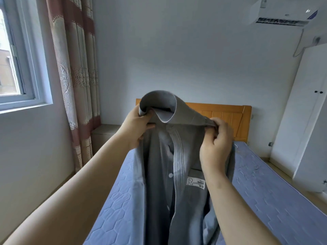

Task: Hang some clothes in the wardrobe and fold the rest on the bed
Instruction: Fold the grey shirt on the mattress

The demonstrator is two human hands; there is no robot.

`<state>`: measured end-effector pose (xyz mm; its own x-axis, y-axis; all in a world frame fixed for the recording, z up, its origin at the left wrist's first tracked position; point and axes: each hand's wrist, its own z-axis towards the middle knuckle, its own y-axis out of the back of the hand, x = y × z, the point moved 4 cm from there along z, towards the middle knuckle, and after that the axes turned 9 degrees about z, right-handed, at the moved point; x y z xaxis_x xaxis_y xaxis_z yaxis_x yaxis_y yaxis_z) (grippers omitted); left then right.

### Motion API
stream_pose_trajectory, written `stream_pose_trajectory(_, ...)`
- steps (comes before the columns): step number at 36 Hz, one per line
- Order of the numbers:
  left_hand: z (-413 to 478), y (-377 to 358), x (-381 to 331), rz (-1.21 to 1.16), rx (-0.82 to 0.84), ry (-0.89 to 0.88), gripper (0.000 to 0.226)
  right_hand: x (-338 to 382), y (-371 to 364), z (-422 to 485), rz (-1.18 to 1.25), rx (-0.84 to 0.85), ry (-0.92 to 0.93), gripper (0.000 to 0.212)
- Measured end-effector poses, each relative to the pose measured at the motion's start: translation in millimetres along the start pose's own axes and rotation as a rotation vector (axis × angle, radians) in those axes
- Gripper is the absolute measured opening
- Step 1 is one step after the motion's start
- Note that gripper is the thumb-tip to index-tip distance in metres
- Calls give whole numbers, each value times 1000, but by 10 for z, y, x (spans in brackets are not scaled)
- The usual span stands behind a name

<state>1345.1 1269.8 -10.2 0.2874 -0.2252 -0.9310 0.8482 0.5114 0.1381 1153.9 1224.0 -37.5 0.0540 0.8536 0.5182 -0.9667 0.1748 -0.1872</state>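
Note:
A grey button-up shirt [177, 174] hangs in the air in front of me, over the bed [265, 191] with its blue quilted mattress. My left hand [136, 128] pinches the shirt at the left side of the collar. My right hand [215, 144] grips the right shoulder seam. The collar stands up and curls over at the top. A white label with an R shows on the chest. The shirt's lower part falls out of view at the bottom. A white wardrobe [309, 112] with its doors closed stands at the right.
A wooden headboard [226, 115] is behind the shirt. A window [12, 59] and patterned curtain [77, 76] are at the left, with a low cabinet [104, 133] beside the bed. An air conditioner [281, 13] hangs high on the right wall.

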Motion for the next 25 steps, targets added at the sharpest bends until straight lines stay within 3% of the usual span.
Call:
stream_pose_trajectory(4, -41, 137, -391, 30, -141, -317, 19, 250, 0, 237, 14, -110, 158, 23)
stream_pose_trajectory(12, -269, 305, -977, 180, -244, -594, 15, 768, 120, 458, 42, -373, 293, 21)
stream_pose_trajectory(19, -478, 333, -1349, 163, -252, -703, 13, 1032, 259, 611, 72, -466, 419, 20)
stream_pose_trajectory(25, -196, 156, -1108, 227, -260, -586, 19, 686, 164, 611, 24, -415, 284, 23)
